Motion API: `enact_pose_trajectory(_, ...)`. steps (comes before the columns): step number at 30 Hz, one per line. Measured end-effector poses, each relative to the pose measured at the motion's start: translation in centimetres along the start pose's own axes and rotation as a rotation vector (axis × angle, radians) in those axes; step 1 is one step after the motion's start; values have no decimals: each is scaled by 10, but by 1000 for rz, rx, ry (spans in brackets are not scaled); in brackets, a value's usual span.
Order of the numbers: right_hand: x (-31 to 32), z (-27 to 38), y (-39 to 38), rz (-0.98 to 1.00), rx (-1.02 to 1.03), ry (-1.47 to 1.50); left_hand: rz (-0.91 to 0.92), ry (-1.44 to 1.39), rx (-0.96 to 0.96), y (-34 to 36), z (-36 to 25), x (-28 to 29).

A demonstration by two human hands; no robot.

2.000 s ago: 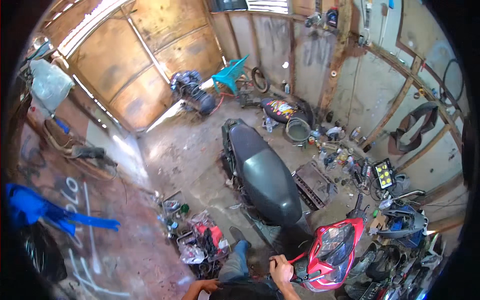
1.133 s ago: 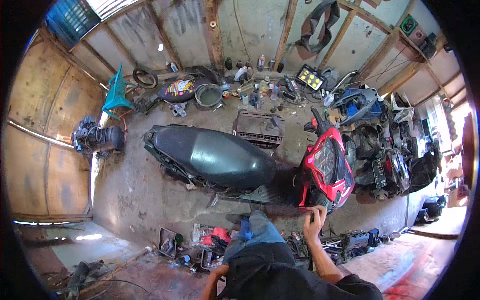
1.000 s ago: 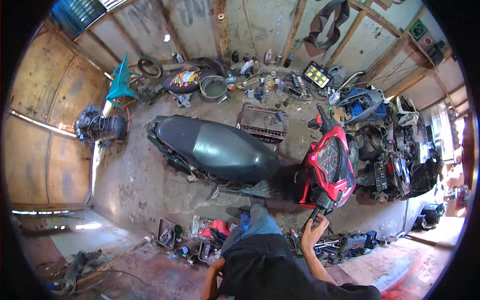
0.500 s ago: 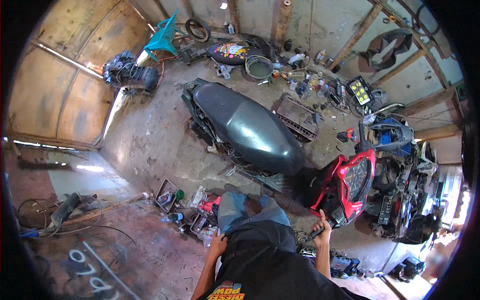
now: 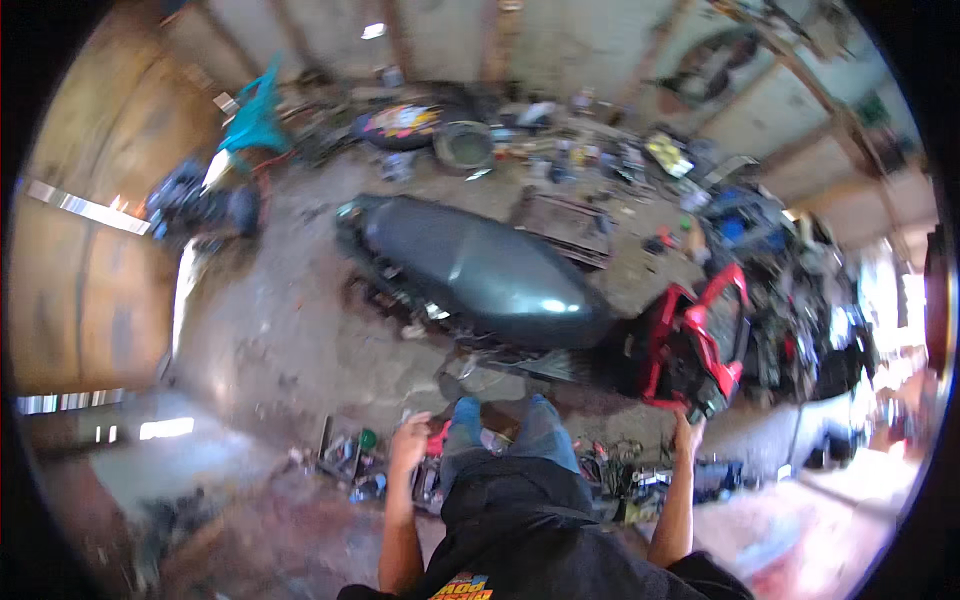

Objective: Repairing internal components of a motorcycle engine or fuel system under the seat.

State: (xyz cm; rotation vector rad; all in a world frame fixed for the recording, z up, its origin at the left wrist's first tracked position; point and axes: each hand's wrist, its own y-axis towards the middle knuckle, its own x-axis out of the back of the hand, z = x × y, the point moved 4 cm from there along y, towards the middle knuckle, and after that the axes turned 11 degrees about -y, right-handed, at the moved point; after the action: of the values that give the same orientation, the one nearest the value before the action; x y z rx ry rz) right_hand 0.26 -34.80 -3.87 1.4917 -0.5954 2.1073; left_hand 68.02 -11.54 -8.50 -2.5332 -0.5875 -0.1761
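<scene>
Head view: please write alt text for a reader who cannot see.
A person's right hand is at the handlebar of a red-fronted scooter; the left hand appears empty. Motion blur softens the cluttered workshop floor.

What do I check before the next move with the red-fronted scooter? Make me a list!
1. Bare right hand at the dark near handlebar end of the scooter with red plastic front: ok.
2. Firm grip: cannot tell, too blurred.
3. Bare left hand free: ok, nothing visible in it.
4. Long glossy black seat in place: ok.
5. Space around blue-jeaned legs: not ok, loose mixed clutter lies close on both sides.
</scene>
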Motion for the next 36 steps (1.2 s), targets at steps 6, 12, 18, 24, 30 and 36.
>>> enact_pose_trajectory(6,2,82,-93,223,-121,273,20,161,569,65,150,91)
enact_pose_trajectory(12,4,40,-93,-23,-41,94,290,-113,656,73,99,35)
enact_pose_trajectory(18,8,67,-107,-20,-18,83,198,-170,695,56,97,-7)
enact_pose_trajectory(24,31,107,-115,-49,-11,41,320,-136,675,43,93,-92)
enact_pose_trajectory(30,43,96,-101,341,-96,100,489,-99,438,0,-69,-292)
enact_pose_trajectory(36,35,94,-99,247,146,73,623,-441,499,-53,-170,-459)
